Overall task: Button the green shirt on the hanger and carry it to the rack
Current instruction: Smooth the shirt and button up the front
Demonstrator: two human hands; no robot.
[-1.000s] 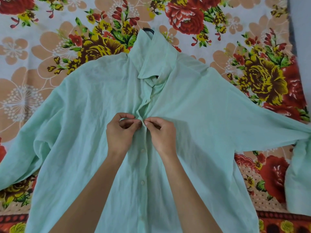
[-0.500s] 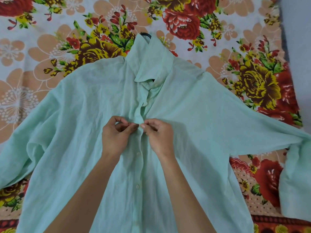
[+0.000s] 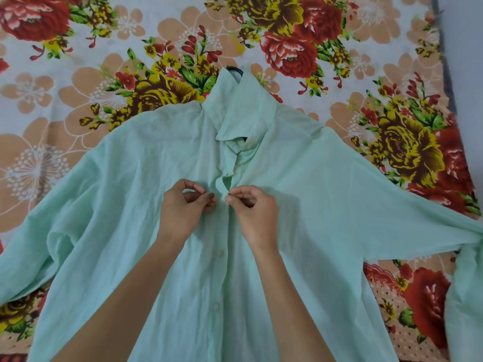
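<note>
A pale green shirt (image 3: pixel 300 192) lies spread flat on a flowered bedsheet, sleeves out to both sides. A dark hanger (image 3: pixel 235 71) shows only as a bit of hook above the collar and a sliver at the neck opening. My left hand (image 3: pixel 183 207) and my right hand (image 3: pixel 254 210) meet at the placket below the collar, each pinching one edge of the shirt front between thumb and fingers. Below my hands the placket is closed, with two white buttons (image 3: pixel 220 253) showing. Above them the placket gapes open.
The flowered bedsheet (image 3: pixel 104 74) covers the whole surface around the shirt. A grey strip, wall or floor, (image 3: pixel 465 74) runs down the far right past the sheet's edge. The right sleeve folds down at the frame's right edge. No rack is in view.
My view has shifted slightly, so the shirt sits lower in frame. Both hands stay at the same spot on the placket, still pinching the two edges.
</note>
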